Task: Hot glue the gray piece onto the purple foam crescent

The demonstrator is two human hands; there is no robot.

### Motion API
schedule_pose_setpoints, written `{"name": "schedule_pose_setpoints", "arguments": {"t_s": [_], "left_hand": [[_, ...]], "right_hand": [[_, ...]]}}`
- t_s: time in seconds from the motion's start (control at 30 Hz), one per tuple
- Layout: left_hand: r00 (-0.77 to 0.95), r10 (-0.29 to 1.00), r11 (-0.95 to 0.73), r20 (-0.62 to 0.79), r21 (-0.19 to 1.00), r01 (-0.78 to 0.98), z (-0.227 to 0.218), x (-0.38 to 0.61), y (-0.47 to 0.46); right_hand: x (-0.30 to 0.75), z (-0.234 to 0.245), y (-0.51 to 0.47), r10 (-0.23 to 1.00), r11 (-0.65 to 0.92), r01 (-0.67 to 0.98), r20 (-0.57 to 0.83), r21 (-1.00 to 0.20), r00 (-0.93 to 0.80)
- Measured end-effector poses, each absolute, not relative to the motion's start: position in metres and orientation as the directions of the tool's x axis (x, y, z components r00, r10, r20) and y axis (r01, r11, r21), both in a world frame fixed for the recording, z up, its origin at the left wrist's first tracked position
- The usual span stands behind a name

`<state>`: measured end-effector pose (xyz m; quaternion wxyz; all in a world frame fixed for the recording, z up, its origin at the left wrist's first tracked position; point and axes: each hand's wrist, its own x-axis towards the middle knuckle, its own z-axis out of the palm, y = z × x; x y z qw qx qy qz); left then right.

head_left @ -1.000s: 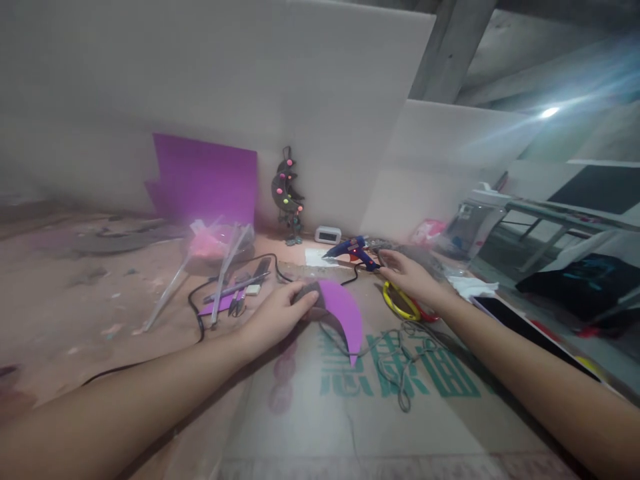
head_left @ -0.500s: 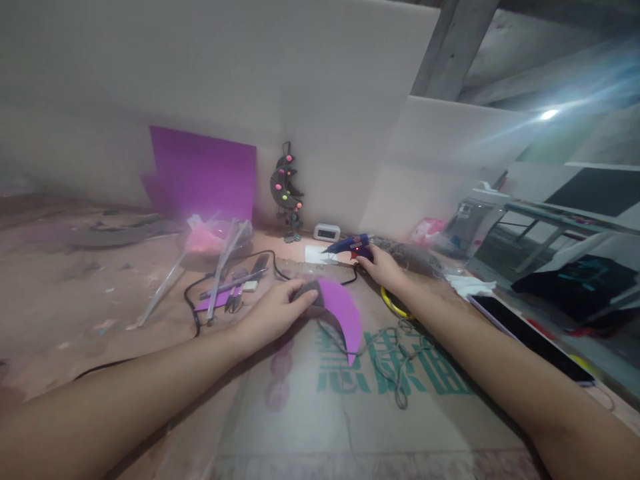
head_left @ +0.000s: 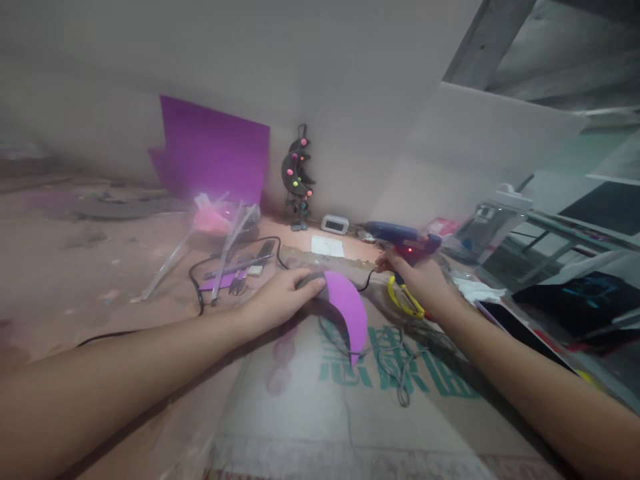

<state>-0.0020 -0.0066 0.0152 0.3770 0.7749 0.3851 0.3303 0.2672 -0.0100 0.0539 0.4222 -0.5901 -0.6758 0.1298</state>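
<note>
My left hand [head_left: 293,293] pinches one end of a purple crescent cutout [head_left: 350,310], whose gripped end is wrapped in dark grey yarn. The bare purple part curves down to a point above the cardboard. Raised at the right, my right hand [head_left: 417,273] is closed around a blue glue gun [head_left: 400,233] with a red light on its side; its nozzle points left. Loose grey yarn [head_left: 400,367] lies on the cardboard beside the crescent. Yellow-handled scissors [head_left: 404,299] rest just below my right hand.
A finished-looking dark crescent ornament [head_left: 299,173] with coloured balls stands against the wall, by a small white clock [head_left: 335,224]. Purple sheets [head_left: 215,150] lean at the left. Pens and a cutter [head_left: 240,270] lie left of my hand. A phone [head_left: 525,333] lies at right.
My right hand has lifted the glue gun and moved it right, away from the white paper patch. My left hand still holds the crescent. The view has shifted slightly.
</note>
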Motion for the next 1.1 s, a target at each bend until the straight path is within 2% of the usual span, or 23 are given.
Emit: {"name": "schedule_pose_setpoints", "arguments": {"t_s": [0.07, 0.17, 0.27, 0.43, 0.63, 0.83, 0.97, 1.1], "left_hand": [[0.484, 0.850, -0.403, 0.210, 0.851, 0.337, 0.014, -0.002, -0.005], [0.512, 0.832, -0.414, 0.215, 0.855, 0.313, 0.012, -0.001, -0.002], [0.500, 0.844, -0.398, 0.196, 0.853, 0.338, 0.010, 0.000, 0.000], [0.517, 0.842, -0.329, 0.154, 0.906, 0.266, 0.009, 0.000, 0.000], [0.471, 0.857, -0.406, 0.210, 0.839, 0.363, 0.012, -0.002, -0.003], [0.487, 0.840, -0.463, 0.240, 0.786, 0.410, 0.016, -0.002, -0.007], [0.508, 0.821, -0.506, 0.261, 0.746, 0.433, 0.016, -0.002, -0.007], [0.523, 0.805, -0.537, 0.279, 0.717, 0.445, 0.018, 0.000, -0.010]], "right_hand": [[0.271, 0.046, -0.036, 0.921, 0.255, 0.722, 0.389, -0.643, 0.021], [0.279, 0.032, -0.071, 0.901, 0.219, 0.843, 0.434, -0.492, 0.019], [0.282, 0.024, -0.088, 0.887, 0.306, 0.835, 0.456, -0.456, -0.076], [0.272, 0.023, -0.087, 0.868, 0.417, 0.804, 0.448, -0.424, -0.213], [0.270, 0.025, -0.084, 0.918, 0.297, 0.817, 0.383, -0.494, -0.102], [0.263, 0.032, -0.089, 0.910, 0.379, 0.713, 0.376, -0.590, -0.174], [0.257, 0.034, -0.095, 0.912, 0.411, 0.628, 0.304, -0.661, -0.276], [0.257, 0.032, -0.098, 0.880, 0.471, 0.620, 0.289, -0.627, -0.377]]}}
